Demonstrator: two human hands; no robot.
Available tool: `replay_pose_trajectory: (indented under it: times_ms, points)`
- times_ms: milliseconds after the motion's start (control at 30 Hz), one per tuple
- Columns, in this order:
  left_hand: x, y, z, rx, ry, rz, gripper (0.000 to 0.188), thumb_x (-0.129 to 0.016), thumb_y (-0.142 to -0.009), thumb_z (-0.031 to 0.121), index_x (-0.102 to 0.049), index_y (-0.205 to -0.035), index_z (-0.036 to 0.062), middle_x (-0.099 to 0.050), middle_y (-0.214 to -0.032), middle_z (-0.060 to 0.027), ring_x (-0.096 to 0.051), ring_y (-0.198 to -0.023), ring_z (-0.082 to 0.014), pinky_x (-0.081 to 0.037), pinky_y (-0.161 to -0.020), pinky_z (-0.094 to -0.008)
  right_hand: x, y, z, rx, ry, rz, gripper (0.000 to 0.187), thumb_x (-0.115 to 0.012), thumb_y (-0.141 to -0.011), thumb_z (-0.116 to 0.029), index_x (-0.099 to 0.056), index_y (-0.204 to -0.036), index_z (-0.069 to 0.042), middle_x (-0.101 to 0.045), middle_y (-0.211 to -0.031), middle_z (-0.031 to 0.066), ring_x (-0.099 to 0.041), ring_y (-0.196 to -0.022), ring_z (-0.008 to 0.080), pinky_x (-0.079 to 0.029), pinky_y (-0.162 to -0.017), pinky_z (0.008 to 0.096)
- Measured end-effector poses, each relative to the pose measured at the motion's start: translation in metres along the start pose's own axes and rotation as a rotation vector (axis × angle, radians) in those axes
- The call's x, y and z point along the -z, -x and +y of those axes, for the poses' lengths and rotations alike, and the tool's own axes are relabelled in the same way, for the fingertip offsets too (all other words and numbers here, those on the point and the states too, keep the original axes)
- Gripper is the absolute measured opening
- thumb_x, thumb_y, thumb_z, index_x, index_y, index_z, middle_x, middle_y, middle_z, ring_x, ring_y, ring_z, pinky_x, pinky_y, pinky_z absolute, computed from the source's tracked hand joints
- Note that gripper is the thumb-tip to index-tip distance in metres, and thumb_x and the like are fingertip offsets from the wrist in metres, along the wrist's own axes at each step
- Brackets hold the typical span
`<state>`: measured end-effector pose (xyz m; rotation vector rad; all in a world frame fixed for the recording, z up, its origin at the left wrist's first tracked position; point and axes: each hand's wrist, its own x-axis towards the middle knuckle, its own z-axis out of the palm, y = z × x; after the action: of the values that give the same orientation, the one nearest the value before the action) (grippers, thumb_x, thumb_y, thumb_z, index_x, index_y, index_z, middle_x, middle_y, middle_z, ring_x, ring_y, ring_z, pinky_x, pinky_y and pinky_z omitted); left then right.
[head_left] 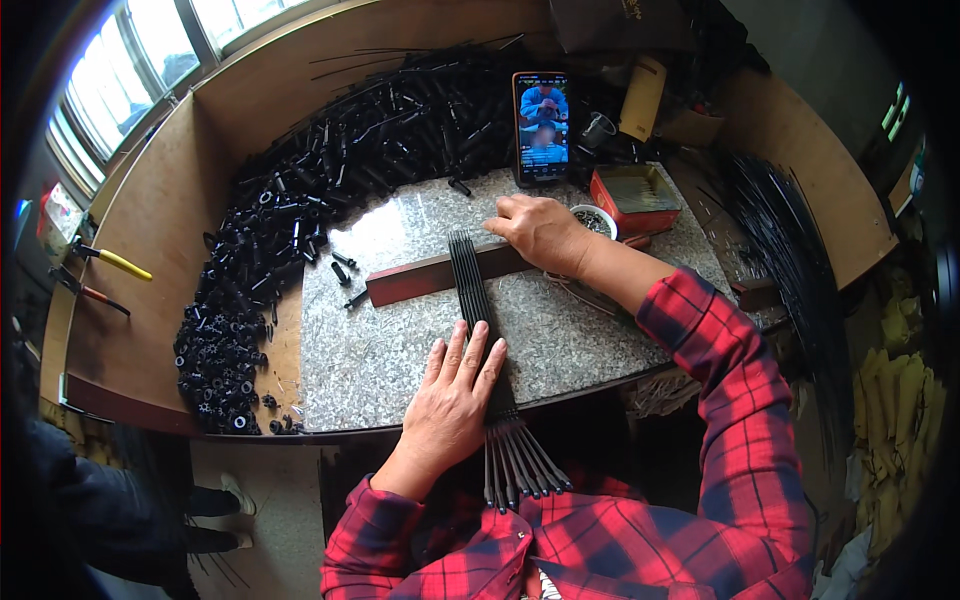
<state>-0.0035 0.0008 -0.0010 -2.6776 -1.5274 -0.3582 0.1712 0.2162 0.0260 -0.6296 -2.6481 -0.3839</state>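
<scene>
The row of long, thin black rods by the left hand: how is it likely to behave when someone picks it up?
The black rods are probably fairly stiff, as they lie straight across the dark reddish rectangular bar. They might spread apart when lifted, since their near ends fan out. Each may be light, being so thin.

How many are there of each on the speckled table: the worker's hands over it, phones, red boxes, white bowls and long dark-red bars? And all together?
Left hand and right hand: 2
Phone: 1
Red box: 1
White bowl: 1
Dark-red bar: 1
Total: 6
</scene>
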Motion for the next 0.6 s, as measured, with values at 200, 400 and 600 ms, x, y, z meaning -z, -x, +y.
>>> replay_pose_trajectory:
  times_ms: [200, 400, 600]
  points:
    - [-0.0001, 0.0003, -0.0003, -0.001, -0.010, -0.001, 0.065, -0.053, -0.079, 0.014, -0.035, -0.140, 0.0030, -0.029, -0.147, -0.0224, -0.024, -0.138, -0.0406, -0.023, -0.110, -0.0511, -0.0018, -0.0013, 0.0018, 0.005, 0.021, -0.002, 0.023, -0.054, -0.078, -0.006, -0.066, -0.098, -0.009, -0.057, -0.086, 0.0084, -0.061, -0.085, 0.0233, -0.052, -0.073, 0.0331]
    - [0.0023, -0.0012, 0.0033, 0.014, 0.005, 0.034, 0.058, -0.047, -0.084, 0.008, -0.035, -0.141, 0.0060, -0.031, -0.147, -0.0202, -0.027, -0.137, -0.0394, -0.027, -0.110, -0.0486, 0.0009, -0.0024, 0.0025, 0.011, 0.047, -0.008, 0.021, -0.053, -0.079, -0.008, -0.066, -0.095, -0.009, -0.056, -0.084, 0.0079, -0.061, -0.084, 0.0227, -0.052, -0.071, 0.0326]
    - [0.0033, -0.0004, 0.0041, 0.018, 0.004, 0.038, 0.057, -0.047, -0.084, 0.008, -0.036, -0.140, 0.0059, -0.031, -0.147, -0.0202, -0.028, -0.137, -0.0390, -0.027, -0.110, -0.0480, 0.0026, -0.0024, 0.0027, 0.002, 0.034, -0.012, 0.020, -0.053, -0.079, -0.008, -0.066, -0.095, -0.009, -0.056, -0.084, 0.0080, -0.061, -0.084, 0.0227, -0.052, -0.071, 0.0330]
